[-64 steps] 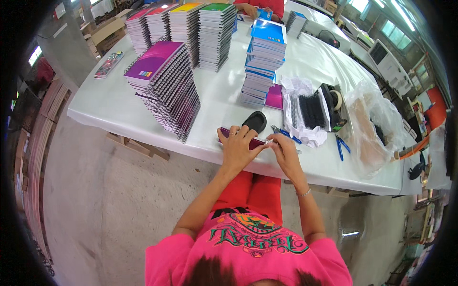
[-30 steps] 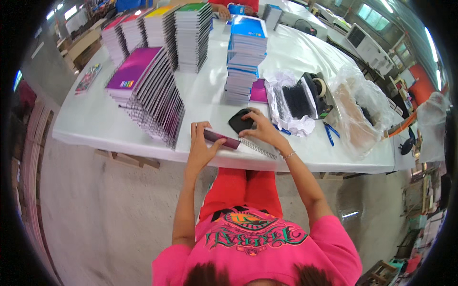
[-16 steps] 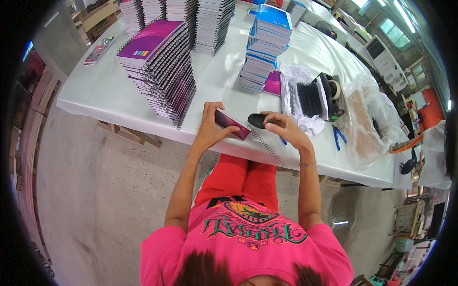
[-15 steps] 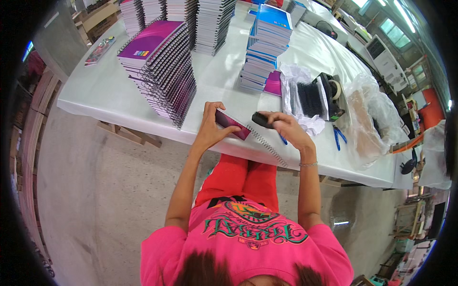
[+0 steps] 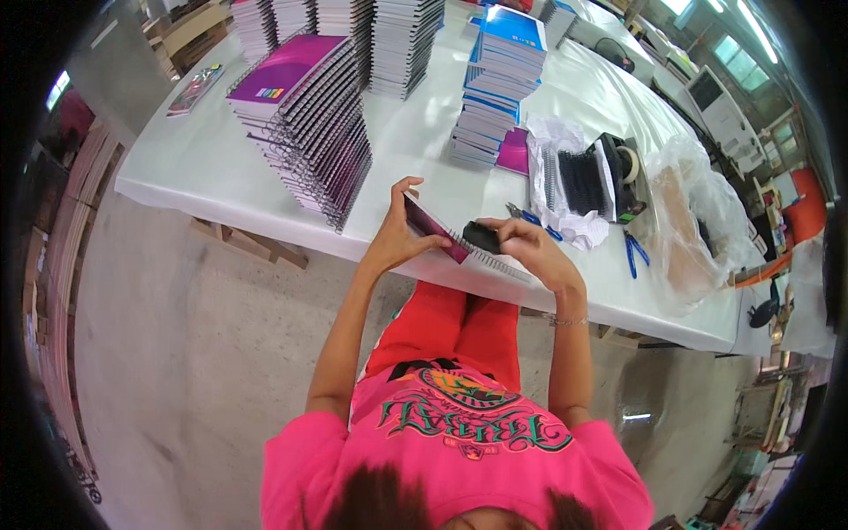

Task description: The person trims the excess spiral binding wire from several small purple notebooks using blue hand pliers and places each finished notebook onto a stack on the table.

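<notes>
My left hand is closed around a purple-covered notebook, its thumb on the near cover and its fingers on the far side. The notebook stands tilted on edge near the table's front edge. From its right end a thin metal spiral coil sticks out over the edge. In my right hand is a small black block-like piece, pinched between thumb and fingers. It sits against the coil beside the notebook's end; whether it presses on the coil I cannot tell.
A tall stack of purple spiral notebooks stands at left, blue-covered books behind. To the right are blue-handled pliers, crumpled paper with black coils, a tape dispenser, more blue pliers and a plastic bag.
My right hand has brought the black piece closer to the notebook's end. The coil's free end has swung upward and less of it shows. Pliers behind my right hand have come into sight.
</notes>
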The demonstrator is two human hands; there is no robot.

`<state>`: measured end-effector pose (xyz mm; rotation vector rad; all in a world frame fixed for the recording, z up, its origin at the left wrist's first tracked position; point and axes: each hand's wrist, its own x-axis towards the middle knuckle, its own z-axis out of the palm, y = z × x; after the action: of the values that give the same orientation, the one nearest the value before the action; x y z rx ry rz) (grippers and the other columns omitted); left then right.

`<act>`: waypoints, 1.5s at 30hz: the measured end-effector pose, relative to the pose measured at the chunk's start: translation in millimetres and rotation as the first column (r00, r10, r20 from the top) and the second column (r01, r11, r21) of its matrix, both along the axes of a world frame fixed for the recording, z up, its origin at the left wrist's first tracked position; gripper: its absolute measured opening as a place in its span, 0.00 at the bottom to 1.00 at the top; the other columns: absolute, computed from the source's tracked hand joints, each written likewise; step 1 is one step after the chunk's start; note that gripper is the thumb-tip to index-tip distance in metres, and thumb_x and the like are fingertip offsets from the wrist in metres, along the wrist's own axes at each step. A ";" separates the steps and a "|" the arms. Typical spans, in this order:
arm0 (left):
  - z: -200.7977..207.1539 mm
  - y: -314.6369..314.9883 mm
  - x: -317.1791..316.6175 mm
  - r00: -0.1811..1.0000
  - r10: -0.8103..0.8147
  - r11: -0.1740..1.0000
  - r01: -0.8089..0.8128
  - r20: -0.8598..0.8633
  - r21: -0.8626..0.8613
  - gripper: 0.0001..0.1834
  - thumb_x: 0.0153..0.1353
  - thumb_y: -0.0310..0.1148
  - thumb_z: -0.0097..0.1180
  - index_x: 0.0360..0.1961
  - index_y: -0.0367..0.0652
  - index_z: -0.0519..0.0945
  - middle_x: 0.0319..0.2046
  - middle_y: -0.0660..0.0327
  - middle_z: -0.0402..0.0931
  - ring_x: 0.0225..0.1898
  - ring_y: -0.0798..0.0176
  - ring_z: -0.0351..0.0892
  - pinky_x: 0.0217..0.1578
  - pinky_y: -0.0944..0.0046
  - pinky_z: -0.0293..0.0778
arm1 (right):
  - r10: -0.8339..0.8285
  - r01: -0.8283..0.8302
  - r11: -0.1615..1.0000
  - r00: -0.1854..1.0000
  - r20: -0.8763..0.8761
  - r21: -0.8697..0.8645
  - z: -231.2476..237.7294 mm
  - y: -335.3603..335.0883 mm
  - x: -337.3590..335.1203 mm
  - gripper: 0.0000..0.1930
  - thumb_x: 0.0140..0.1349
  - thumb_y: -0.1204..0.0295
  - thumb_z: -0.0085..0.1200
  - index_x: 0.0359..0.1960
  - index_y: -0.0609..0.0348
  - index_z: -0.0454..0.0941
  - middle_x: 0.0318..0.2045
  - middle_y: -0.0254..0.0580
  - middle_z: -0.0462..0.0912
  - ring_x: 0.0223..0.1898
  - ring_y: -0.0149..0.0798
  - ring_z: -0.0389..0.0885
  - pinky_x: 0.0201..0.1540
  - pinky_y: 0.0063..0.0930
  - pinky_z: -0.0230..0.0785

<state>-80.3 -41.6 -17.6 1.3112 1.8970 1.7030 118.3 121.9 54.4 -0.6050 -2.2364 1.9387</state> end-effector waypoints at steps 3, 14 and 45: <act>-2.5 -0.2 3.0 0.993 -0.051 0.997 0.057 0.105 -0.056 0.63 0.31 0.40 0.82 0.65 0.49 0.50 0.50 0.50 0.63 0.55 0.50 0.67 0.57 0.57 0.66 | 0.046 -0.056 0.995 0.992 -0.113 -0.080 5.6 -8.0 4.4 0.10 0.56 0.70 0.62 0.34 0.58 0.74 0.62 0.46 0.72 0.56 0.31 0.69 0.58 0.25 0.61; -16.4 1.4 0.4 0.991 -0.120 0.992 0.122 0.065 -0.032 0.64 0.28 0.40 0.84 0.64 0.50 0.51 0.44 0.56 0.62 0.46 0.57 0.68 0.51 0.61 0.68 | 0.054 -0.062 0.995 0.993 -0.106 -0.078 -5.2 3.0 1.8 0.11 0.58 0.70 0.64 0.37 0.59 0.75 0.64 0.46 0.67 0.51 0.28 0.71 0.55 0.24 0.65; -16.8 3.1 3.0 0.975 -0.170 0.985 0.172 0.140 -0.004 0.60 0.31 0.40 0.82 0.63 0.50 0.54 0.44 0.57 0.62 0.48 0.58 0.67 0.54 0.60 0.65 | -0.004 0.004 0.997 1.000 -0.002 0.078 -4.2 -9.1 -26.2 0.10 0.60 0.66 0.61 0.34 0.58 0.76 0.61 0.47 0.73 0.52 0.31 0.72 0.59 0.26 0.61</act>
<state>-77.3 -38.5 -34.3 1.2737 1.6661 1.6442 92.1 112.8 50.2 -0.5964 -2.2957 1.8391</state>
